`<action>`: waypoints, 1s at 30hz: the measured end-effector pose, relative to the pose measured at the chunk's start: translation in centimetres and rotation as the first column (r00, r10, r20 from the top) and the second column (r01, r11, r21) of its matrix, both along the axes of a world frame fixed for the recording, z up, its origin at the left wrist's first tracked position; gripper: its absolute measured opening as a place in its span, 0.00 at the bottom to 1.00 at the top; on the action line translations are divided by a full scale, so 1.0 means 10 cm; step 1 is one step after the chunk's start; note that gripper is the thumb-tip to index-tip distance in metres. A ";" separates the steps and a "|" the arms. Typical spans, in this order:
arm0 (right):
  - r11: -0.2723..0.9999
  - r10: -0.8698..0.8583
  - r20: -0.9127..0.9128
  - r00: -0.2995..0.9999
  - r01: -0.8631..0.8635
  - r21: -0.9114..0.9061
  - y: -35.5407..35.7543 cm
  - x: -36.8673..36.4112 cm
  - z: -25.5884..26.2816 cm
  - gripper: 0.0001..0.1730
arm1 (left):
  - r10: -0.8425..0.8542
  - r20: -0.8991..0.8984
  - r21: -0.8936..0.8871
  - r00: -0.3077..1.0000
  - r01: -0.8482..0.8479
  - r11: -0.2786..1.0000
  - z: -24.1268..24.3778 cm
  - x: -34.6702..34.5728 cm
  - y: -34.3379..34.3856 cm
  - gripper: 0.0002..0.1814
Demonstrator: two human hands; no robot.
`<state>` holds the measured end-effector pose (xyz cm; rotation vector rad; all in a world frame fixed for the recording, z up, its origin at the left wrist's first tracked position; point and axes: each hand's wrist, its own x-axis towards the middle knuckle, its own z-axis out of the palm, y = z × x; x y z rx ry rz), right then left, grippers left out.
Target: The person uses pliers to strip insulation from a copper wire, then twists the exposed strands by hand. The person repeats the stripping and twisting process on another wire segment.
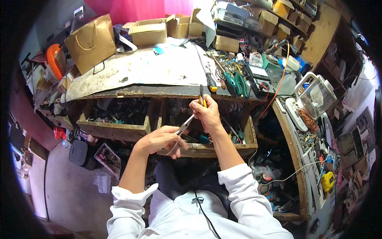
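My left hand holds long-nose pliers by the handles, their jaws pointing up and right to the fingertips of my right hand. Several left fingers are spread and blurred. In my right hand is a small yellow-handled tool with a dark metal tip pointing up; its exact kind cannot be told. Whatever small thing lies between the pliers' tip and my right fingers is hidden. Both hands are above an open wooden drawer of tools. A black and yellow screwdriver lies on the bench just beyond my right hand.
Beyond the drawers is a bench edge with pale paper. Green-handled pliers and a meter lie at right. A second drawer stands open at left. A side bench holds a clear jug and a yellow tape measure.
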<state>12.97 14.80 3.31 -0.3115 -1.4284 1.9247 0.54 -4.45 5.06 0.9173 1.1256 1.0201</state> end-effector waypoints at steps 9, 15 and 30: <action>1.000 0.005 0.004 1.000 -0.005 -0.014 0.03 0.01 0.01 0.09 | 0.282 -0.912 0.316 0.298 0.073 0.946 0.08 0.01 -0.03 0.20; 0.983 0.143 0.031 0.989 -0.138 -0.122 -0.06 0.10 0.08 0.07 | 0.281 -0.939 0.303 0.197 0.091 0.949 -0.20 0.11 0.20 0.17; 0.910 0.388 0.044 0.921 -0.375 -0.176 -0.07 0.10 0.02 0.14 | 0.848 -0.528 0.849 0.051 0.017 0.528 -0.07 0.22 0.30 0.21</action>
